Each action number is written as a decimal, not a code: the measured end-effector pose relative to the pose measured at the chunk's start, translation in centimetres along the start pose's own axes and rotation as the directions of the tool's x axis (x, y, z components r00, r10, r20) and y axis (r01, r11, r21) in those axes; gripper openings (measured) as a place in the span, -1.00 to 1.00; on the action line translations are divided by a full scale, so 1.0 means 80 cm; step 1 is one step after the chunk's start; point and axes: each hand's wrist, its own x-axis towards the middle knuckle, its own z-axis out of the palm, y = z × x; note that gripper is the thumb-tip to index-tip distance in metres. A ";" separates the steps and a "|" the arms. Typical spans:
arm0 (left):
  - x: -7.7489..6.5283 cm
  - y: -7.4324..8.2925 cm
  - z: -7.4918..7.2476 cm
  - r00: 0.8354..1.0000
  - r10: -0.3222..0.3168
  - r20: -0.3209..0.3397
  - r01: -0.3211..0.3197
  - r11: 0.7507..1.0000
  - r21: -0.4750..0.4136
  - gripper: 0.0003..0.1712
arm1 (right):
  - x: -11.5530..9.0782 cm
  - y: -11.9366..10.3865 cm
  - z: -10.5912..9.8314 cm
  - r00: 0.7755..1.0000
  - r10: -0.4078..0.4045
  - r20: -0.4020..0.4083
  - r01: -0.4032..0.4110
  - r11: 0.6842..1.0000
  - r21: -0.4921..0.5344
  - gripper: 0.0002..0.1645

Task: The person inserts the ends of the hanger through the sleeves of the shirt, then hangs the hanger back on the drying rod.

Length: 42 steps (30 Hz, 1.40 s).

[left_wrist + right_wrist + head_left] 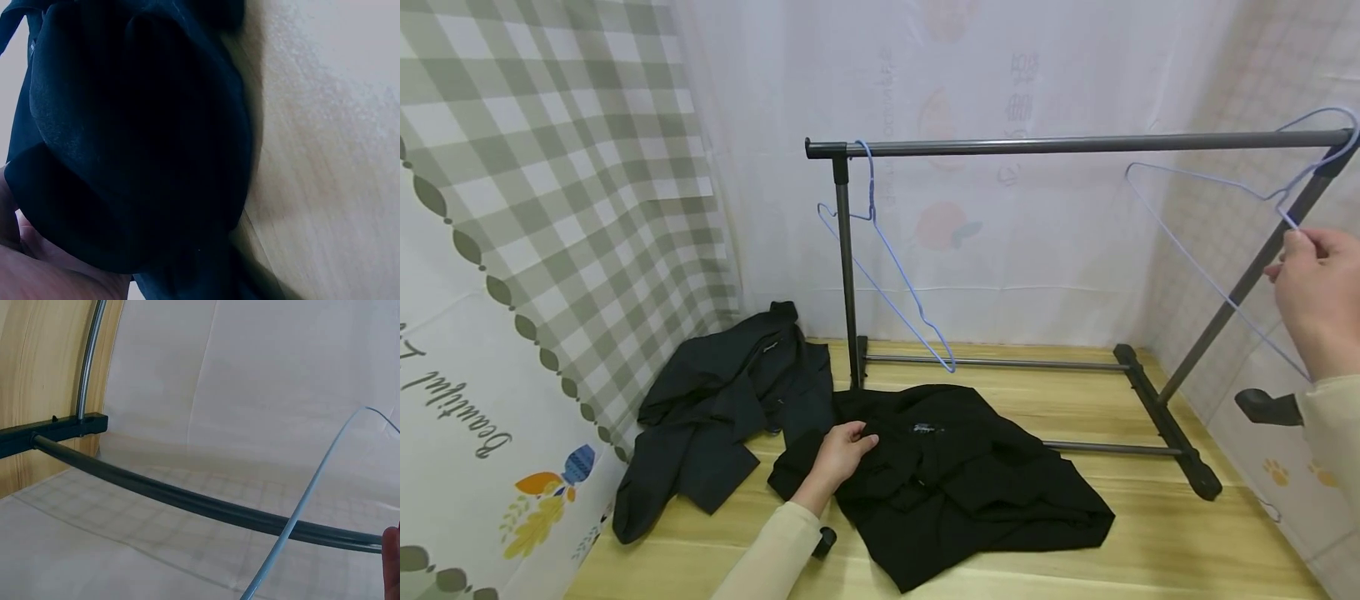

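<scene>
A black garment [970,467] with a small pale print lies crumpled on the wooden surface. At its left part my left hand [838,458] pinches the cloth; in the left wrist view, dark folds [144,137] hide most of the fingers. My right hand [1318,292], at the far right, holds a blue wire hanger [1180,237] by its shoulder, just under the hook. That hanger's hook is over the rail's right end. In the right wrist view the hanger wire [306,494] crosses in front of a rack post, and only a bit of finger shows.
A dark grey clothes rack [1000,147] stands behind the garment, its right foot [1168,425] on the wood. From the rail's left end hangs another blue hanger [910,287]. A second dark garment [730,408] lies left. Checked cloth [587,167] and pale curtains enclose the space.
</scene>
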 end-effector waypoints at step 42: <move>0.011 0.001 -0.009 1.000 -0.016 0.017 0.017 1.000 -0.018 -0.65 | -0.152 0.083 0.100 0.725 -0.684 0.081 0.680 0.729 0.078 -0.81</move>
